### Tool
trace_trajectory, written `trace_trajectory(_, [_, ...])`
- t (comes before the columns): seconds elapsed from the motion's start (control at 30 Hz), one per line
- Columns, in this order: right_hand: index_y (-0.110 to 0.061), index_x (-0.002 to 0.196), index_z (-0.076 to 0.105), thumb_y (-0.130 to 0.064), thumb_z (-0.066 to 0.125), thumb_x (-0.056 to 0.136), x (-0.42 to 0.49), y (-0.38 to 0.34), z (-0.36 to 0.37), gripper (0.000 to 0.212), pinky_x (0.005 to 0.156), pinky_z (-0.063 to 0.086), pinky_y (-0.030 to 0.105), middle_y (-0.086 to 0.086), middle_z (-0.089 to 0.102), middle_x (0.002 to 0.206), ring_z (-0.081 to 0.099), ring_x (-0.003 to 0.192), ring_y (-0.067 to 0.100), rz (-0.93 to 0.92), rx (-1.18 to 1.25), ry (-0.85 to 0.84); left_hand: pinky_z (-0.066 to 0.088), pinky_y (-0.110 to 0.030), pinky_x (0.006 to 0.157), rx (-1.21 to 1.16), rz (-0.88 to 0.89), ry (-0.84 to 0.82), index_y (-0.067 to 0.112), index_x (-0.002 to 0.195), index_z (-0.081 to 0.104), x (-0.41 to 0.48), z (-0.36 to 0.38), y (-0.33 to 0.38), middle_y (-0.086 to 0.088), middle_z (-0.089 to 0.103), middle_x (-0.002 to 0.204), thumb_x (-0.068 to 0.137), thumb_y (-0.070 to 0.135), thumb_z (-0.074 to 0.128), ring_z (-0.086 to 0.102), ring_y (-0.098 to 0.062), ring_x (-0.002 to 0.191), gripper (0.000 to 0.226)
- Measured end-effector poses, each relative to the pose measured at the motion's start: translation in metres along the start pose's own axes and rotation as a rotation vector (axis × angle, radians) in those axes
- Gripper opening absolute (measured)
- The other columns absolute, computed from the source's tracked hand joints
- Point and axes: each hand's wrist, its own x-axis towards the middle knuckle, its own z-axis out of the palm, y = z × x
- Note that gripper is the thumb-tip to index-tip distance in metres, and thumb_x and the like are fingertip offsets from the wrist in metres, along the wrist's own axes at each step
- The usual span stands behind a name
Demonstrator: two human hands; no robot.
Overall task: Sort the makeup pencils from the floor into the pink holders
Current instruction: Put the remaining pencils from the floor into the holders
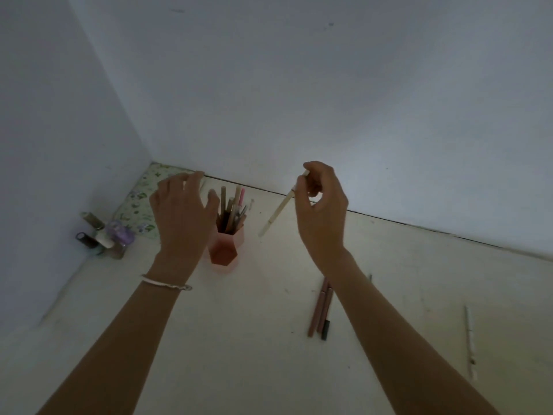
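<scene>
the pink holder (226, 245) stands on the floor (239, 339), already full of upright pencils (230, 211). just left of it and above hovers the left hand (182, 217), its fingers (191, 178) spread apart and holding nothing. to the right of the holder the right hand (323, 211) pinches a cream pencil (278, 211) at its upper end, tilted, with the lower tip near the holder. two pink pencils (320, 310) lie on the floor further right. small bottles (104, 238) stand left of the holder; their labels are too blurred to read.
</scene>
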Motion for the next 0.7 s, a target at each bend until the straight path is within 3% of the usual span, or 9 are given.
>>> trace_trajectory(0.13, [-0.006,0.114,0.060,-0.008,0.055,0.096,-0.016,-0.007,0.043,0.019,0.079,0.052,0.024,0.001,0.062,0.097,0.058,0.083,0.012,-0.074,0.003,-0.097,0.039,-0.045,0.094,-0.104,-0.005,0.087,0.015,0.126,0.056,0.008,-0.022,-0.013,-0.011,0.063,0.117,0.086,0.019,0.054,0.051,-0.033,0.113,0.040])
trace_trajectory(0.27, [-0.005,0.110,0.063,-0.007,0.055,0.097,-0.041,0.007,0.072,0.016,0.079,0.053,0.039,0.007,0.065,0.095,0.060,0.086,0.021,-0.068,-0.090,-0.262,0.039,-0.042,0.092,-0.214,-0.015,0.055,0.014,0.126,0.056,0.003,-0.033,-0.011,-0.008,0.065,0.112,0.083,0.010,0.056,0.052,-0.030,0.107,0.043])
trace_trajectory(0.37, [-0.002,0.112,0.068,-0.002,0.060,0.092,-0.055,0.012,0.072,0.022,0.079,0.052,0.043,0.013,0.066,0.092,0.060,0.084,0.028,-0.193,-0.190,-0.345,0.041,-0.040,0.090,-0.279,0.005,0.034,0.012,0.124,0.056,-0.007,-0.033,0.002,-0.005,0.065,0.107,0.082,0.005,0.058,0.054,-0.028,0.102,0.042])
trace_trajectory(0.43, [-0.005,0.125,0.063,0.002,0.057,0.090,-0.052,0.014,0.059,0.036,0.084,0.050,0.037,0.013,0.064,0.097,0.059,0.088,0.026,-0.207,-0.198,-0.301,0.045,-0.034,0.082,-0.362,0.013,0.059,0.014,0.118,0.057,-0.017,-0.030,0.018,0.000,0.062,0.101,0.082,0.004,0.057,0.055,-0.022,0.092,0.038])
trace_trajectory(0.5, [-0.008,0.130,0.056,0.004,0.049,0.089,-0.040,0.018,0.035,0.043,0.081,0.050,0.032,0.006,0.061,0.097,0.058,0.086,0.020,-0.100,-0.142,-0.152,0.045,-0.025,0.072,-0.437,0.051,0.060,0.016,0.108,0.057,-0.031,-0.021,0.040,0.005,0.058,0.093,0.083,0.007,0.055,0.053,-0.014,0.081,0.027])
trace_trajectory(0.6, [-0.016,0.125,0.055,0.002,0.044,0.086,-0.018,0.031,-0.010,0.044,0.069,0.046,0.024,-0.002,0.059,0.093,0.052,0.073,0.010,0.086,-0.108,0.003,0.047,-0.019,0.067,-0.485,0.065,-0.262,0.019,0.102,0.056,-0.063,0.008,0.084,0.007,0.058,0.086,0.085,0.010,0.058,0.057,-0.010,0.077,0.020])
trace_trajectory(0.7, [-0.019,0.117,0.057,0.004,0.044,0.085,-0.012,0.047,-0.054,0.042,0.065,0.042,0.019,-0.004,0.061,0.089,0.050,0.066,0.007,0.198,-0.144,0.047,0.053,-0.030,0.079,-0.441,-0.018,-0.680,0.016,0.108,0.058,-0.101,0.050,0.119,0.001,0.065,0.095,0.088,0.019,0.057,0.063,-0.018,0.089,0.020])
